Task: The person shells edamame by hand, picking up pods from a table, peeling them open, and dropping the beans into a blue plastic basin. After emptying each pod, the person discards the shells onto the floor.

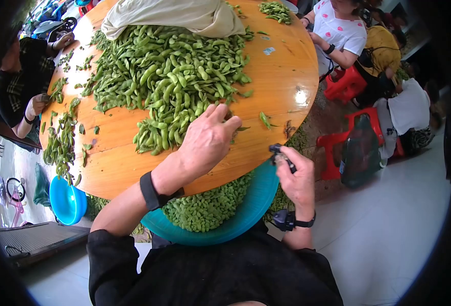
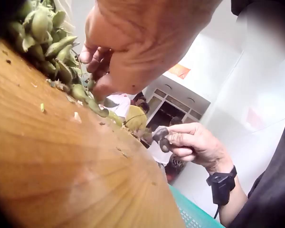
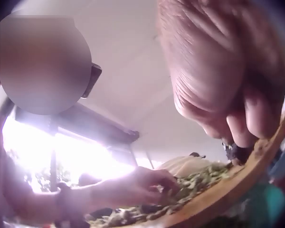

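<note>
A large heap of green soybean pods (image 1: pixel 184 76) covers much of the round wooden table (image 1: pixel 281 66). My left hand (image 1: pixel 205 137) reaches over the heap's near right edge, fingers bent down among the pods (image 2: pixel 61 61); whether it pinches one I cannot tell. Past the table's near edge, my right hand (image 1: pixel 298 176) grips a small black tool (image 1: pixel 275 149) between thumb and fingers. In the left wrist view, the tool shows two dark rounded ends. A teal basin (image 1: pixel 266 191) under the table's edge contains shelled green beans (image 1: pixel 205 209). One loose pod (image 1: pixel 265 120) lies right of my left hand.
A pale cloth sack (image 1: pixel 174 18) covers the heap's far side. Smaller pod piles (image 1: pixel 62 143) lie along the left edge, where another person's hand (image 1: pixel 37 104) works. A blue basin (image 1: pixel 67 201) stands lower left. People and red stools (image 1: pixel 332 148) are on the right.
</note>
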{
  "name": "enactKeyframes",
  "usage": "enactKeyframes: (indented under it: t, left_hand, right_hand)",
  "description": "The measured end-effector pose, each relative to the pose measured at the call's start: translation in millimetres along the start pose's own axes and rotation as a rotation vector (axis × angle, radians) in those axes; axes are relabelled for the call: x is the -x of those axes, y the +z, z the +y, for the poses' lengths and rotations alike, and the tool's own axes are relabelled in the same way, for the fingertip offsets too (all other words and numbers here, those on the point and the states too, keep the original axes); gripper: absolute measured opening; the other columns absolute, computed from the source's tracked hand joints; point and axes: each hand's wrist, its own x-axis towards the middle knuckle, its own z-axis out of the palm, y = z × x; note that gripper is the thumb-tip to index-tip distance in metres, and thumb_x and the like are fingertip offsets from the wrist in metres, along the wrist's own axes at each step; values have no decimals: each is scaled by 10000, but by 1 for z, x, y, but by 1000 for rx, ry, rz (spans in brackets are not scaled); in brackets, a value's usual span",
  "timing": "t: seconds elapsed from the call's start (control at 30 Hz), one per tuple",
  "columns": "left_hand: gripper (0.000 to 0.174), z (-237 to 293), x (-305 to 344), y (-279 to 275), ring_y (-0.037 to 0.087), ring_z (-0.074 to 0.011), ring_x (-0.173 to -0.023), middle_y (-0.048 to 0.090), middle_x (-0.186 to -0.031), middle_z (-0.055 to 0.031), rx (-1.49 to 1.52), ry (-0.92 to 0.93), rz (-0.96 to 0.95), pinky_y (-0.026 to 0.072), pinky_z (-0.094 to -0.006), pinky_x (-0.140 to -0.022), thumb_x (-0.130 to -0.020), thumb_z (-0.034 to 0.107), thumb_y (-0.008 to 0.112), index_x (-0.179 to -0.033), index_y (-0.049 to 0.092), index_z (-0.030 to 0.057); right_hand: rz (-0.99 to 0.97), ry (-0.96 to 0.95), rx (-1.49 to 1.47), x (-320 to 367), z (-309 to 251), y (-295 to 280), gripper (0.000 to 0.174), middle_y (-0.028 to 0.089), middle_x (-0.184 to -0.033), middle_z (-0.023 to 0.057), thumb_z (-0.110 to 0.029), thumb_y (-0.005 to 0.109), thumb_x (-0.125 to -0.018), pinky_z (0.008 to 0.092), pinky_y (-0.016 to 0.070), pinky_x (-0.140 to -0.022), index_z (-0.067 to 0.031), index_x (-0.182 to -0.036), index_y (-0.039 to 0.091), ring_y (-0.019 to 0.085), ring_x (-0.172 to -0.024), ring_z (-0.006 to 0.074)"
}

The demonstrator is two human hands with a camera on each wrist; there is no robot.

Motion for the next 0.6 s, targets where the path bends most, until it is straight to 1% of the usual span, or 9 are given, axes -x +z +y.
enactKeyframes:
  t: [0.03, 0.1, 0.13, 0.17, 0.23, 0.27, 0.37, 0.43, 0.6]
  left_hand:
    - [256, 4, 2, -6, 590, -286, -844, 597, -933, -114, 1, 2, -1, 512, -382, -697, -732, -16, 682, -980, 647, 37]
    - [203, 15, 8, -21, 620, -212, -679, 646, -824, -89, 446, -249, -107, 508, -333, -601, -797, 6, 695, -990, 633, 22]
    - [149, 19, 14, -23, 599, -118, -589, 654, -735, -53, 551, -308, -115, 478, -265, -530, -853, 36, 707, -971, 620, 11]
    - [149, 21, 21, -25, 599, -118, -589, 654, -735, -53, 550, -310, -117, 478, -265, -530, -853, 36, 707, -971, 620, 11]
    - [108, 26, 34, -28, 577, -57, -611, 621, -707, -5, 800, -633, -185, 453, -220, -512, -885, 39, 701, -946, 616, 12]
    - [95, 27, 39, -27, 571, -36, -618, 613, -711, 14, 838, -657, -138, 432, -189, -501, -902, 44, 696, -935, 613, 13]
    - [121, 29, 49, -29, 562, -48, -609, 612, -665, -2, 908, -771, -76, 470, -243, -551, -860, 30, 725, -929, 630, -4]
    - [97, 29, 57, -23, 555, -40, -607, 619, -685, -7, 916, -777, -60, 461, -232, -543, -871, 21, 711, -926, 634, 1]
    - [61, 31, 64, -14, 615, -99, -595, 663, -742, -41, 695, -482, 115, 454, -207, -521, -896, -16, 668, -892, 614, 12]
  right_hand:
    - [-30, 49, -128, -1, -9, 9, 227, 633, -771, 58, 12, 604, -895, 234, 443, -553, 40, -1112, 666, 556, -619, 77]
    - [-108, 218, -424, -3, -13, 27, 262, 567, -715, 7, -12, 590, -928, 208, 396, -511, 62, -1175, 638, 481, -576, 36]
    - [-153, 259, -581, -5, -18, 34, 281, 540, -698, -7, -28, 583, -945, 207, 376, -496, 76, -1205, 613, 459, -563, 32]
    - [-200, 299, -738, -8, -23, 40, 303, 513, -680, -21, -43, 575, -963, 205, 355, -480, 89, -1235, 589, 437, -551, 28]
    - [-255, 332, -808, -10, -26, 48, 323, 493, -676, -30, -61, 560, -985, 205, 334, -474, 97, -1266, 560, 409, -552, 30]
    - [-307, 364, -875, -10, -24, 51, 327, 492, -680, -27, -63, 556, -988, 205, 332, -475, 96, -1274, 556, 406, -554, 31]
    - [-396, 400, -961, -11, -23, 56, 328, 489, -702, -24, -57, 545, -993, 203, 331, -481, 88, -1287, 553, 399, -564, 30]
    - [-438, 407, -970, -11, -23, 58, 318, 479, -710, -29, -54, 550, -990, 202, 329, -482, 78, -1280, 561, 394, -567, 27]
    - [-425, 398, -916, -9, -24, 60, 286, 471, -719, -41, -43, 551, -986, 200, 320, -476, 63, -1250, 582, 382, -558, 25]
